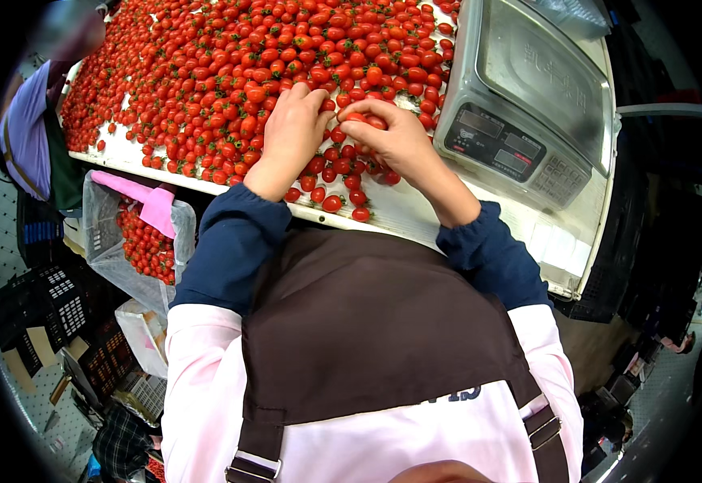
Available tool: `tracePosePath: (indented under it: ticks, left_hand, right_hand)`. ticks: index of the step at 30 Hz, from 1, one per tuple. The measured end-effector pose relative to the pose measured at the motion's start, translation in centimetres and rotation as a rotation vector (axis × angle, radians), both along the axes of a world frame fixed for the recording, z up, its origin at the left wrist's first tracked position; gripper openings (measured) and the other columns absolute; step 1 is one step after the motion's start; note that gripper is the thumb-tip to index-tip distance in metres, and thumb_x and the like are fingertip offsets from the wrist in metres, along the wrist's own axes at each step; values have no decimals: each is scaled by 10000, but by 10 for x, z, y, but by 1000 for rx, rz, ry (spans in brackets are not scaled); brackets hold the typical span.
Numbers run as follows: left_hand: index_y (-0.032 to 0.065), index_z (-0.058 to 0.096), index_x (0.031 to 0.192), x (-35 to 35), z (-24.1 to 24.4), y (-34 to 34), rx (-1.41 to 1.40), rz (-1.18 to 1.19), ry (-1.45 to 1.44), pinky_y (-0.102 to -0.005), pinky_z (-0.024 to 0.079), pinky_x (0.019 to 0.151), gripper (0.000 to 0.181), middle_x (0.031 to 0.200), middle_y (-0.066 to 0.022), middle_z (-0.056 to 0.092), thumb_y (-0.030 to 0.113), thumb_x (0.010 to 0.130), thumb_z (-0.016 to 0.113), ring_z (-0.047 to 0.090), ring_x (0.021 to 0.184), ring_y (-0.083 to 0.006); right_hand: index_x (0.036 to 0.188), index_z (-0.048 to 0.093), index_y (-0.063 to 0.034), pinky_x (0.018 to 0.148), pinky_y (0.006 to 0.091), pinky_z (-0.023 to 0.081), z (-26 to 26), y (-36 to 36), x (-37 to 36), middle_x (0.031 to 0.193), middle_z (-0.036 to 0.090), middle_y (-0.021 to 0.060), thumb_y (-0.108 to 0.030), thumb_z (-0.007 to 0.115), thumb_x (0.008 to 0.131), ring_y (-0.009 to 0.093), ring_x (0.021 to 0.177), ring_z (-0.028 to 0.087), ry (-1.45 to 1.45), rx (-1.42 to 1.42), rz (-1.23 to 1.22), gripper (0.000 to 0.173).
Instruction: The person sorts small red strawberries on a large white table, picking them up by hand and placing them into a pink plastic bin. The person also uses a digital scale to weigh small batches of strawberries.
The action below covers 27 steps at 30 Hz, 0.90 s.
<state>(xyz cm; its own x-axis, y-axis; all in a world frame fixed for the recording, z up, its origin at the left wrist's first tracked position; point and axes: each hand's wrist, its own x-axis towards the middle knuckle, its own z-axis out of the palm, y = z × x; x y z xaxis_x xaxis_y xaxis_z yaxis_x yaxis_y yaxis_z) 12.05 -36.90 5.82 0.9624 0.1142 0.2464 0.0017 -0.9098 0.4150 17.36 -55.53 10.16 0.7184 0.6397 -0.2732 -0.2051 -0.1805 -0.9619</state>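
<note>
A broad heap of red cherry tomatoes (230,72), many with green calyxes, covers much of the white table (411,218). My left hand (295,136) rests at the heap's near edge, its fingers curled down among the fruit. One tomato (328,105) shows beside its fingertips; whether the hand grips it is hidden. Between the thumb and curved fingers of my right hand (402,136) are a couple of cherry tomatoes (376,122). Beneath and between both hands lies a looser group of tomatoes (332,203), reaching toward the table's front edge.
A digital scale (507,121) with a metal pan stands right of my right hand. Clear plastic containers (574,15) sit behind it. Left of me, below table height, a lined bin (106,229) holds more tomatoes, with pink material (158,208) over its rim. A person (28,130) is at the far left.
</note>
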Motion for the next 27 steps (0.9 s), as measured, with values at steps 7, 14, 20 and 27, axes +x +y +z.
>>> tracePosePath:
  ticks: [7,14,20,27]
  left_hand:
    - [21,623,1217,-32,36,2,-1146,191,313,-170,348,529,329,848,49,592,211,949,641,490,652,1]
    - [1,606,1173,-51,14,-1,-1212,77,253,-183,423,670,266,932,11,607,143,950,632,536,816,-34]
    - [-1,538,1328,-47,39,-5,-1468,102,337,-192,409,592,373,1046,-66,668,156,991,507,579,816,-66]
    - [9,481,1382,-50,41,2,-1768,70,356,-196,431,592,412,1151,-130,669,177,1006,497,602,863,-103]
  right_hand:
    - [1122,625,-51,448,207,390,2,-26,-3,753,575,13,-257,562,997,84,628,535,350,178,-45,249]
    - [1099,622,-46,418,195,365,-7,-33,-8,742,583,27,-275,565,996,81,599,520,500,279,-101,257]
    - [1103,615,-30,445,212,386,-7,-39,-8,770,586,45,-297,532,1000,90,596,512,553,358,-122,298]
    - [1112,606,-23,440,195,376,-8,-42,-10,778,581,46,-311,527,990,89,608,519,553,376,-146,322]
